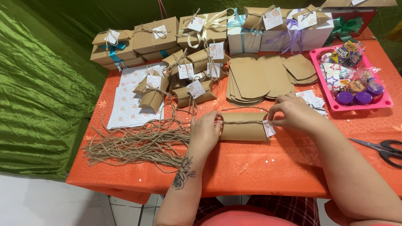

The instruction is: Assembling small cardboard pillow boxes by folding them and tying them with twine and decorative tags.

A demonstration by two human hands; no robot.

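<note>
Near the middle of the frame, your left hand (205,130) rests on the left end of a brown pillow box (243,130) lying on the orange tablecloth (259,167), its fingers curled and pinching the twine (240,122) that runs across the top of the box. Your right hand (293,114) sits at the right end of the box, fingertips closed on the twine just where a small white tag (269,128) hangs. To the left of centre lies a loose bundle of cut twine strands (134,146), with a sheet of round stickers (130,98) above it. Flat unfolded boxes (255,79) are stacked just above your hands. Finished tied boxes (167,42) crowd the upper part of the frame. A pink tray (335,106) of sweets sits at the upper right, and scissors (379,148) lie at the right edge.
</note>
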